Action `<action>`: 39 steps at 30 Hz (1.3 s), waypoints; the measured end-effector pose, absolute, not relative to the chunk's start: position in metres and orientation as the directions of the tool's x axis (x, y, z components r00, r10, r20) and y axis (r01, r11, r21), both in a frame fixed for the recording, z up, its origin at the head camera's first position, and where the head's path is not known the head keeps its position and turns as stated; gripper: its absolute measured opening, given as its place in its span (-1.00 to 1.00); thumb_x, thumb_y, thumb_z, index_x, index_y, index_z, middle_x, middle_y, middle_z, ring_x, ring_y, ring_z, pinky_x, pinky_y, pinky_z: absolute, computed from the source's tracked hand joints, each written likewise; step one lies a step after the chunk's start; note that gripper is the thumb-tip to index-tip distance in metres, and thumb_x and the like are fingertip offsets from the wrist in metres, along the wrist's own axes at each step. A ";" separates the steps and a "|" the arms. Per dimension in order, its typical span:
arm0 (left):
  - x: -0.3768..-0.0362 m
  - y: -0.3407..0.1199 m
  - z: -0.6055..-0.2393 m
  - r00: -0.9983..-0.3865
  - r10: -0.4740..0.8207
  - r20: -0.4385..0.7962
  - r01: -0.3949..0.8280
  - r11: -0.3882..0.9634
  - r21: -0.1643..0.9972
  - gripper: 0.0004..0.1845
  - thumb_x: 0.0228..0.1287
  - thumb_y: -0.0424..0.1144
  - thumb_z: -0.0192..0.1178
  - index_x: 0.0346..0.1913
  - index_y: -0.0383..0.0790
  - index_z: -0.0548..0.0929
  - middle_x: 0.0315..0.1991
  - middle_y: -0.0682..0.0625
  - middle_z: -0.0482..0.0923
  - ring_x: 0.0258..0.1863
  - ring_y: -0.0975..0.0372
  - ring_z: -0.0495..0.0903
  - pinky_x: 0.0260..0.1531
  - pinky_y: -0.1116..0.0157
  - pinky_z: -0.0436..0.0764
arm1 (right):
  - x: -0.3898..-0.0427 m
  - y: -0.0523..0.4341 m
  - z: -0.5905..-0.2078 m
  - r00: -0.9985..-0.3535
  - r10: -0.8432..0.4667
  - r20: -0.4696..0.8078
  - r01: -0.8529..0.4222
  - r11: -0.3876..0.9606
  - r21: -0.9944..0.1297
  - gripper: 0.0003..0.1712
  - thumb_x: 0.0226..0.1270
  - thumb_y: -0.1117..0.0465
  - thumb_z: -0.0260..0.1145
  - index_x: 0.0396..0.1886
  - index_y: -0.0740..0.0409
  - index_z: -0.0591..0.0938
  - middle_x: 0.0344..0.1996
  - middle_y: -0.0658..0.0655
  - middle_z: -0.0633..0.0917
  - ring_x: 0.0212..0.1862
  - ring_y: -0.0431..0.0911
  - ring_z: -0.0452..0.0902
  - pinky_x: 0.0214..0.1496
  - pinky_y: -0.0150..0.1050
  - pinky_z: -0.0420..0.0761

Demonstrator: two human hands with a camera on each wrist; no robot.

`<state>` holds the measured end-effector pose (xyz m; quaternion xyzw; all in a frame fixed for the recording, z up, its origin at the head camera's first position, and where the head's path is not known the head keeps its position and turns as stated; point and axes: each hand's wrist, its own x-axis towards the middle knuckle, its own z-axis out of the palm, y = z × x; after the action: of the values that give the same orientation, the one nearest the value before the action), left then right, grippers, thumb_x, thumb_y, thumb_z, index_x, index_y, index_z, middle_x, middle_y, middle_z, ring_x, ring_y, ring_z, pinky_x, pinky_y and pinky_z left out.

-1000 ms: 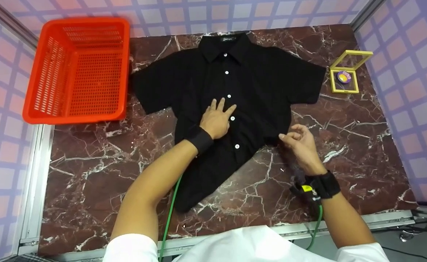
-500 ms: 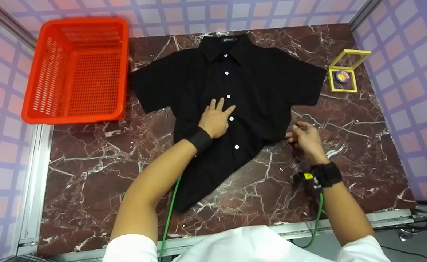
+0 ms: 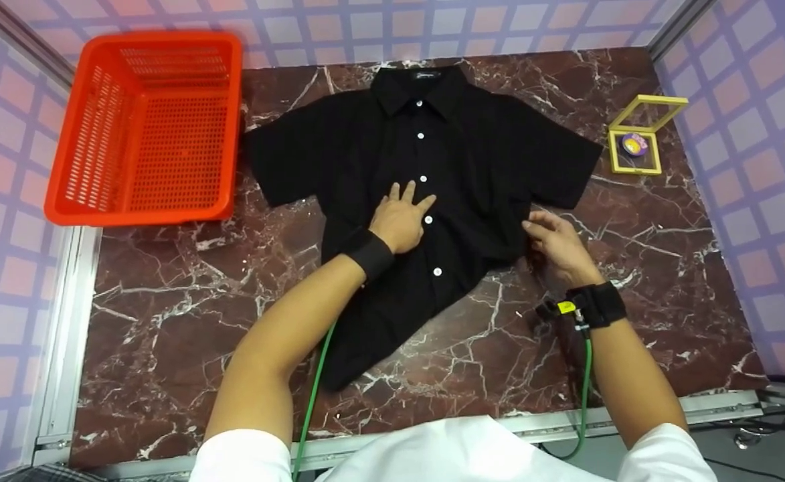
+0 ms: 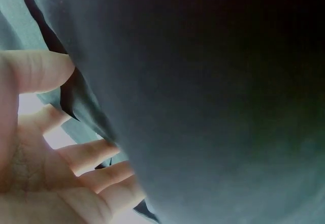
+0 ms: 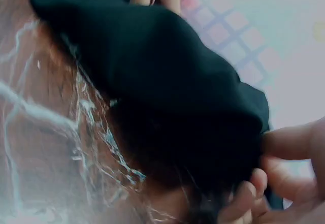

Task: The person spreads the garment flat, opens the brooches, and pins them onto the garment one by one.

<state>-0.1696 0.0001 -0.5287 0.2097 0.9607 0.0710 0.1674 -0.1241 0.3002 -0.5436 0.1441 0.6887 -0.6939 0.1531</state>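
A black short-sleeved shirt (image 3: pixel 462 167) with white buttons lies front up, collar away from me. Its lower right side is folded under, leaving a slanted edge. My left hand (image 3: pixel 397 217) rests on the shirt's middle beside the button row, fingers spread. In the left wrist view its fingers (image 4: pixel 89 155) touch dark cloth. At the shirt's right side, below the sleeve, my right hand (image 3: pixel 556 244) pinches the side edge between thumb and fingers. The right wrist view shows the cloth (image 5: pixel 167 71) bunched and raised toward these fingers (image 5: pixel 289 142).
A red plastic basket (image 3: pixel 141 217) stands at the back left. At the back right, a yellow-framed case (image 3: pixel 636 170) stands with its lid up, a small round purple and yellow item (image 3: pixel 634 144) inside. Green cables (image 3: pixel 312 395) run from both wrists across the marbled table (image 3: pixel 185 335).
My right hand has let go lower on the shirt's side, moved up along it and taken hold near the sleeve. The right sleeve has shifted slightly. My left hand has stayed in place.
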 end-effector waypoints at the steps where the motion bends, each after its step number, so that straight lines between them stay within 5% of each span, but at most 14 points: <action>1: -0.170 0.000 -0.529 -0.856 0.424 -0.295 0.376 0.903 0.207 -0.31 0.39 -0.23 0.09 0.56 0.07 0.25 0.57 -0.30 0.00 0.51 -0.28 0.02 0.41 -0.11 0.23 | -0.125 0.299 -0.545 -0.922 -0.025 -0.387 0.388 -0.113 -0.915 -0.92 0.47 0.29 0.25 -0.14 0.19 0.52 -0.29 -0.04 0.53 -0.32 -0.20 0.45 -0.30 -0.40 0.42; 6: -0.171 0.000 -0.530 -0.857 0.414 -0.308 0.362 0.908 0.212 -0.31 0.39 -0.19 0.12 0.57 0.08 0.25 0.57 -0.30 -0.02 0.52 -0.28 -0.01 0.41 -0.12 0.22 | -0.127 0.300 -0.552 -0.971 -0.082 -0.226 0.237 -0.477 -0.846 -0.91 0.52 0.39 0.11 -0.21 0.19 0.53 -0.33 0.06 0.53 -0.29 -0.13 0.39 -0.18 -0.32 0.37; 12: -0.170 0.000 -0.530 -0.859 0.408 -0.309 0.356 0.910 0.212 -0.30 0.39 -0.19 0.13 0.57 0.09 0.24 0.57 -0.30 -0.02 0.52 -0.27 -0.01 0.42 -0.12 0.21 | -0.125 0.305 -0.559 -0.977 -0.203 -0.056 0.160 -0.539 -0.827 -0.86 0.53 0.45 0.01 -0.09 0.22 0.49 -0.22 0.10 0.59 -0.17 -0.08 0.48 -0.03 -0.27 0.41; 15: -0.170 0.001 -0.529 -0.860 0.405 -0.310 0.354 0.912 0.208 -0.31 0.40 -0.19 0.12 0.57 0.08 0.24 0.57 -0.29 -0.02 0.52 -0.27 -0.01 0.42 -0.11 0.21 | -0.124 0.307 -0.559 -0.958 -0.284 -0.041 0.168 -0.438 -0.883 -0.72 0.40 0.59 0.06 -0.03 0.22 0.42 -0.13 0.11 0.65 -0.06 -0.08 0.57 0.02 -0.28 0.51; 19: -0.170 0.001 -0.529 -0.858 0.404 -0.317 0.353 0.913 0.206 -0.30 0.39 -0.20 0.11 0.57 0.08 0.23 0.58 -0.30 -0.03 0.52 -0.27 -0.02 0.42 -0.11 0.21 | -0.121 0.314 -0.554 -0.937 -0.328 -0.121 0.172 -0.131 -0.976 -0.46 0.19 0.71 0.12 0.08 0.23 0.29 -0.09 0.11 0.66 -0.10 -0.09 0.61 -0.15 -0.34 0.60; 26: -0.170 -0.001 -0.530 -0.861 0.397 -0.319 0.344 0.915 0.209 -0.30 0.40 -0.19 0.12 0.57 0.08 0.22 0.58 -0.30 -0.03 0.52 -0.27 -0.02 0.42 -0.11 0.21 | -0.121 0.323 -0.542 -0.847 -0.406 -0.342 0.241 0.281 -0.929 0.01 0.00 0.73 0.35 0.40 0.34 0.06 0.12 0.37 0.56 -0.14 -0.10 0.61 -0.17 -0.34 0.65; 29: -0.171 0.000 -0.530 -0.861 0.396 -0.319 0.343 0.916 0.211 -0.30 0.40 -0.18 0.13 0.57 0.09 0.22 0.58 -0.29 -0.03 0.52 -0.27 -0.01 0.42 -0.11 0.21 | -0.122 0.325 -0.538 -0.863 -0.364 -0.349 0.170 0.440 -0.882 -0.08 -0.06 0.67 0.45 0.34 0.43 0.24 0.08 0.46 0.60 -0.12 -0.13 0.60 -0.13 -0.41 0.61; 33: -0.172 0.002 -0.529 -0.863 0.391 -0.319 0.337 0.917 0.212 -0.29 0.39 -0.18 0.14 0.57 0.10 0.23 0.58 -0.28 -0.02 0.52 -0.27 0.00 0.42 -0.10 0.22 | -0.120 0.328 -0.533 -0.914 -0.264 -0.307 0.101 0.585 -0.804 -0.46 0.08 0.48 0.49 0.10 0.40 0.57 -0.08 0.31 0.72 -0.21 -0.18 0.61 -0.20 -0.45 0.57; 39: -0.173 0.003 -0.528 -0.857 0.390 -0.335 0.333 0.918 0.218 -0.29 0.39 -0.18 0.14 0.57 0.11 0.23 0.58 -0.28 -0.05 0.53 -0.26 -0.03 0.43 -0.09 0.20 | -0.111 0.336 -0.534 -0.940 -0.182 -0.288 0.194 0.409 -0.892 -0.76 0.37 0.24 0.37 -0.10 0.34 0.65 -0.39 0.06 0.68 -0.44 -0.13 0.57 -0.42 -0.30 0.59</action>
<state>-0.1726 0.0027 -0.5275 0.1882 0.9607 0.0764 0.1894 -0.1107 0.3362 -0.5343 0.0037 0.8213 -0.5436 0.1731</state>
